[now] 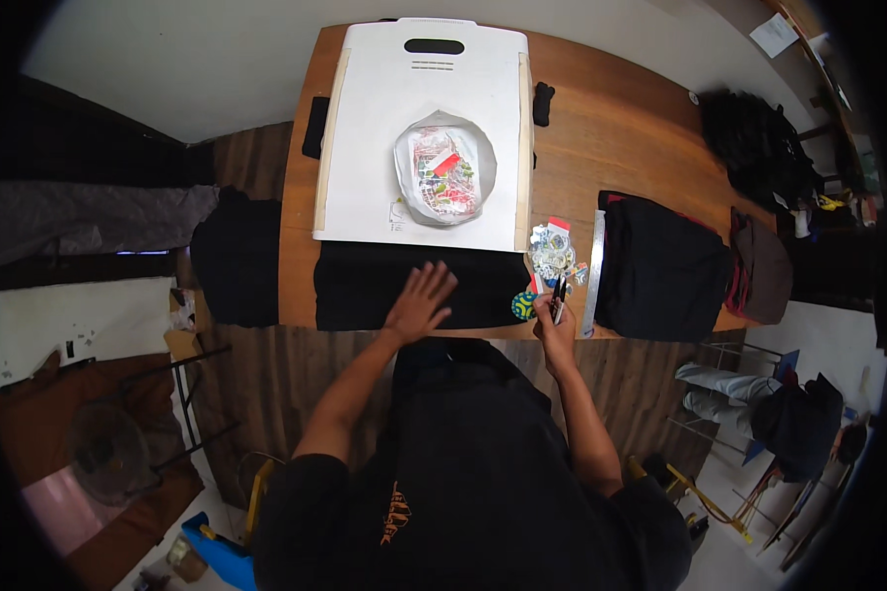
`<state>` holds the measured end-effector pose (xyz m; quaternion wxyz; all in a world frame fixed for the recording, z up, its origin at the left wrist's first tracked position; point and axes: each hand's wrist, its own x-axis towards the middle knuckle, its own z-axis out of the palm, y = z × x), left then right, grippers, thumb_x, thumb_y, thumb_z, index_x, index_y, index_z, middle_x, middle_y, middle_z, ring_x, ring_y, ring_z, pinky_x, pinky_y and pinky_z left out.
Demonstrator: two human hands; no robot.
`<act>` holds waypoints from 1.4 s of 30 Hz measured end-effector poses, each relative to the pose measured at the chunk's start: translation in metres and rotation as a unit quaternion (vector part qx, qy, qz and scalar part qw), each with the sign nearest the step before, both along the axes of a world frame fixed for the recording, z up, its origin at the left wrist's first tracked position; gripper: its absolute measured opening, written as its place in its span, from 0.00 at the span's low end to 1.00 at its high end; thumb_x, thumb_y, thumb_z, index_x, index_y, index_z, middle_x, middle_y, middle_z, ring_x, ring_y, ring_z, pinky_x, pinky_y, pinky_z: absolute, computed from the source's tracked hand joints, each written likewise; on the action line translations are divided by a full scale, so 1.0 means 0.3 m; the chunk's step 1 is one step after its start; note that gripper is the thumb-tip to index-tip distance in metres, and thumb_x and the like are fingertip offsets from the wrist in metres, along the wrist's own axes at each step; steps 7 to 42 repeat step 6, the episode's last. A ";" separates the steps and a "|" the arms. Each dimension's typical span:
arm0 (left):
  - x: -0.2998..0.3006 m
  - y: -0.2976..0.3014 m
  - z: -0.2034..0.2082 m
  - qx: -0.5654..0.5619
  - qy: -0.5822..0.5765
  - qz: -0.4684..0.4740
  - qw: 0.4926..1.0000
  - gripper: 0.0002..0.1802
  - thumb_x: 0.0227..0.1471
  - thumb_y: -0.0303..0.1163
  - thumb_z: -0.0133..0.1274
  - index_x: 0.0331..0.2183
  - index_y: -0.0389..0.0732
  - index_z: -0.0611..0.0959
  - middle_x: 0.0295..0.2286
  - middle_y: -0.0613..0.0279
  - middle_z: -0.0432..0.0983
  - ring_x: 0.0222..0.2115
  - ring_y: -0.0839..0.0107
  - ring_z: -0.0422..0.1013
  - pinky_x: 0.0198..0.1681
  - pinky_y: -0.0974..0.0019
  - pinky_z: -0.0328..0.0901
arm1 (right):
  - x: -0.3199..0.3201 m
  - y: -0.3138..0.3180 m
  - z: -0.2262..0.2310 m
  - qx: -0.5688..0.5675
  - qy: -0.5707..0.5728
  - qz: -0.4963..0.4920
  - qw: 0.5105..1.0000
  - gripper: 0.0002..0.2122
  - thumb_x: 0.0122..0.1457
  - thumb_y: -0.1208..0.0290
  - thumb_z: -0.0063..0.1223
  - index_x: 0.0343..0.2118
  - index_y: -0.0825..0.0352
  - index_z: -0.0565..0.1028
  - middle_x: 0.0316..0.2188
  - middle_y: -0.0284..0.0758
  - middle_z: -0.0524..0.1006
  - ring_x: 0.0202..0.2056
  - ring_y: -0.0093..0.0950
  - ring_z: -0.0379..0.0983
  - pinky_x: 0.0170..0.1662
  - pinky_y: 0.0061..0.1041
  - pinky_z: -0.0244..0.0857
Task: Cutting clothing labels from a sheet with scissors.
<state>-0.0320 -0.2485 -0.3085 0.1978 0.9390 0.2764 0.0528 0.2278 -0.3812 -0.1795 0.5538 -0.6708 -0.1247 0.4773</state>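
Note:
My left hand [424,298] lies spread, palm down, on a folded black cloth [365,291] along the table's near edge. In my right hand [555,330] is a slim black tool with two prongs [560,293]; its exact kind is too small to make out. Just left of that hand is a round green and blue patterned disc [524,306]. Beyond it lies a heap of small, pale printed pieces [552,248] with red and white tags. A white board [365,148] with a handle slot covers the cloth's far part. On the board sits a white bag [491,187] with colourful printed pieces inside.
The wooden table [621,118] carries a metal ruler [594,271], a stack of dark folded cloth [665,266] and brownish cloth [764,266] on the right. A black bag [754,138] is at the far right. More dark cloth [237,261] hangs left; a fan [108,448] stands lower left.

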 end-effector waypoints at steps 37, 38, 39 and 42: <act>-0.075 -0.165 -0.123 -0.043 0.020 -0.262 0.964 0.34 0.64 0.51 0.40 0.66 0.49 0.61 0.68 0.53 0.47 0.69 0.56 0.44 0.71 0.53 0.39 | -0.043 -0.049 0.009 -0.027 -0.030 -0.034 0.999 0.07 0.65 0.66 0.57 0.37 0.63 0.73 0.20 0.20 0.64 0.16 0.10 0.53 0.19 0.17 0.44; -0.075 -0.165 -0.123 -0.043 0.020 -0.262 0.964 0.34 0.64 0.51 0.40 0.66 0.49 0.61 0.68 0.53 0.47 0.69 0.56 0.44 0.71 0.53 0.39 | -0.043 -0.049 0.009 -0.027 -0.030 -0.034 0.999 0.07 0.65 0.66 0.57 0.37 0.63 0.73 0.20 0.20 0.64 0.16 0.10 0.53 0.19 0.17 0.44; -0.075 -0.165 -0.123 -0.043 0.020 -0.262 0.964 0.34 0.64 0.51 0.40 0.66 0.49 0.61 0.68 0.53 0.47 0.69 0.56 0.44 0.71 0.53 0.39 | -0.043 -0.049 0.009 -0.027 -0.030 -0.034 0.999 0.07 0.65 0.66 0.57 0.37 0.63 0.73 0.20 0.20 0.64 0.16 0.10 0.53 0.19 0.17 0.44; -0.075 -0.165 -0.123 -0.043 0.020 -0.262 0.964 0.34 0.64 0.51 0.40 0.66 0.49 0.61 0.68 0.53 0.47 0.69 0.56 0.44 0.71 0.53 0.39 | -0.043 -0.049 0.009 -0.027 -0.030 -0.034 0.999 0.07 0.65 0.66 0.57 0.37 0.63 0.73 0.20 0.20 0.64 0.16 0.10 0.53 0.19 0.17 0.44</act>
